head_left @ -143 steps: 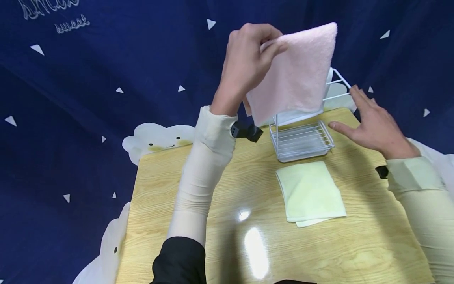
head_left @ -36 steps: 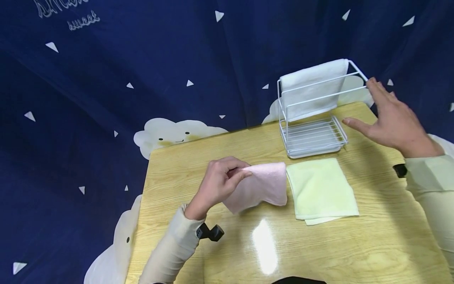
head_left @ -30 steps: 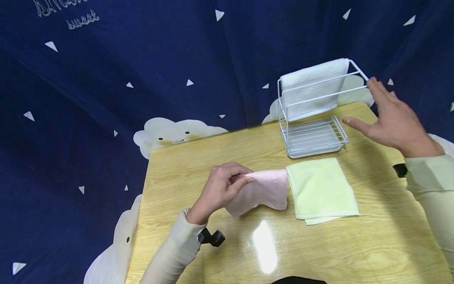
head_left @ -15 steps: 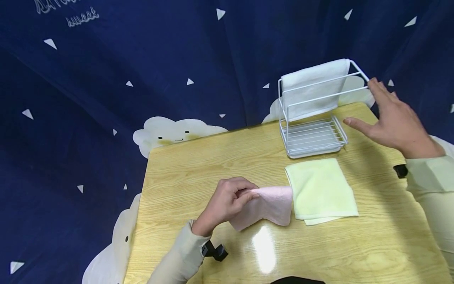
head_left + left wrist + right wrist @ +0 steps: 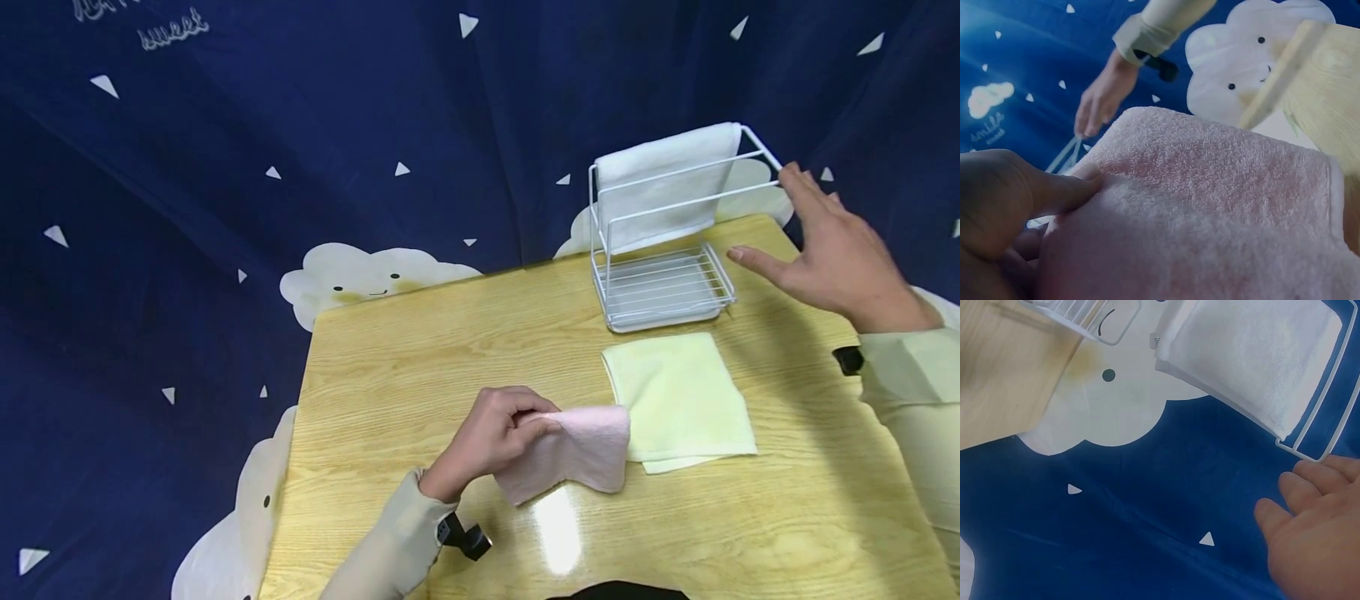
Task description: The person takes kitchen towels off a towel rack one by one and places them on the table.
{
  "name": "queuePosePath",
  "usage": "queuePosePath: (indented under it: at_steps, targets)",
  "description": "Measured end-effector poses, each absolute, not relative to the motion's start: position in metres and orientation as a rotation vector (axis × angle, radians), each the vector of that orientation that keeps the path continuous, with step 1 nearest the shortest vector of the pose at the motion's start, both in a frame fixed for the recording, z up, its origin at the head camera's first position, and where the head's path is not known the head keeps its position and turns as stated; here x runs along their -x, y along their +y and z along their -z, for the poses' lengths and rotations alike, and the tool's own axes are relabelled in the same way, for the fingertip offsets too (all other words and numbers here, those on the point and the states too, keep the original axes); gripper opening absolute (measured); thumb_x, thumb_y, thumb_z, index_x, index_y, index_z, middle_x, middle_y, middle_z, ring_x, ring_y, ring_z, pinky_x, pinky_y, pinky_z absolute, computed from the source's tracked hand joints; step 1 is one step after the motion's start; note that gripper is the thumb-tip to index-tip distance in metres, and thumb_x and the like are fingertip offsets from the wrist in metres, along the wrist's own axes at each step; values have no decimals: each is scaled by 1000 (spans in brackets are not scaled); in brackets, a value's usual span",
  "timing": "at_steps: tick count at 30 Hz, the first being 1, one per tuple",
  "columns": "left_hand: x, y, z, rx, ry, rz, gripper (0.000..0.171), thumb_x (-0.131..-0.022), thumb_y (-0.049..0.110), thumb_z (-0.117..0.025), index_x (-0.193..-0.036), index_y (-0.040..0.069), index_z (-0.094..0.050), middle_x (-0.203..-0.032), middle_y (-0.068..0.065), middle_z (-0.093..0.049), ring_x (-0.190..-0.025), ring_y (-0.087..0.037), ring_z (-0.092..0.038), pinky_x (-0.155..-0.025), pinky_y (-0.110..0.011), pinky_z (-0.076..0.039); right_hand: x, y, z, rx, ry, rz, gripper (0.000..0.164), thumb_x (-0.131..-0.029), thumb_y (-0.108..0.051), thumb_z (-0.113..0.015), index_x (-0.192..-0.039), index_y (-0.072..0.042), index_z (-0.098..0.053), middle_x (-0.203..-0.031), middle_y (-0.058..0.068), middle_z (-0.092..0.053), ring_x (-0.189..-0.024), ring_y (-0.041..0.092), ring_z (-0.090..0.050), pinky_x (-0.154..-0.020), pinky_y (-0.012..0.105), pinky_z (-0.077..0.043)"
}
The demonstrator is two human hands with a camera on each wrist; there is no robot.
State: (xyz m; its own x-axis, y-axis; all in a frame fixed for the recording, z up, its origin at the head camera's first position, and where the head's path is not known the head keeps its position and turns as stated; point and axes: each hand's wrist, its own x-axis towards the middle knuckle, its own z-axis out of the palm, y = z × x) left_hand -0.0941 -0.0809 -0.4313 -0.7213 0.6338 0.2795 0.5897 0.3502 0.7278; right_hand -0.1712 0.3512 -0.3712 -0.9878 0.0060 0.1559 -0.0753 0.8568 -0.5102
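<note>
The left hand [image 5: 491,437] pinches the pink cloth [image 5: 573,450] between thumb and curled fingers, near the front edge of the desk [image 5: 390,358], its far corner overlapping the green cloth [image 5: 675,396]. The right hand [image 5: 836,254], fingers straight and grasping nothing, touches the wire rack [image 5: 660,287] at the desk's back right corner, where a white cloth [image 5: 660,187] hangs.

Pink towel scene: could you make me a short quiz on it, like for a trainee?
1. True or false: the left hand pinches the pink towel.
2. Which towel hangs on the rack? A) pink B) white C) green
3. Fill in: the green towel lies flat on the ____.

Key: 1 true. 2 B, the white towel. 3 table. The right hand holds nothing, its fingers spread by the rack's top corner.
</note>
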Motion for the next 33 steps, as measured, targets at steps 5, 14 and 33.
queuePosePath:
  at_steps: [5,14,33]
  targets:
    - [108,-79,444,-1075,2565,-1294,11,-89,20,-80,-94,10,-80,-90,1,-75,-75,-1,-63,-65,-19,-50,171,351,371,-67,-2882,-795,105,-90,-48,-70,-162,-13,-3,-167,0,4,-145,51,2,-115,62,-2]
    - [139,-80,465,-946,2633,-1225,12,-89,20,-79,-95,9,-81,-90,0,-75,-66,-3,-56,-60,-21,-45,171,349,371,-69,-2877,-804,105,-90,-48,-70,-162,-14,-2,-167,0,4,-144,52,2,-116,62,-3]
    - [186,-65,500,-820,2682,-1064,15,-91,19,-77,-102,8,-80,-99,-3,-76,-86,-10,-68,-75,-22,-51,170,348,371,-39,-2879,-798,106,-90,-48,-70,-163,-15,-1,-167,1,4,-143,55,0,-114,64,-4]
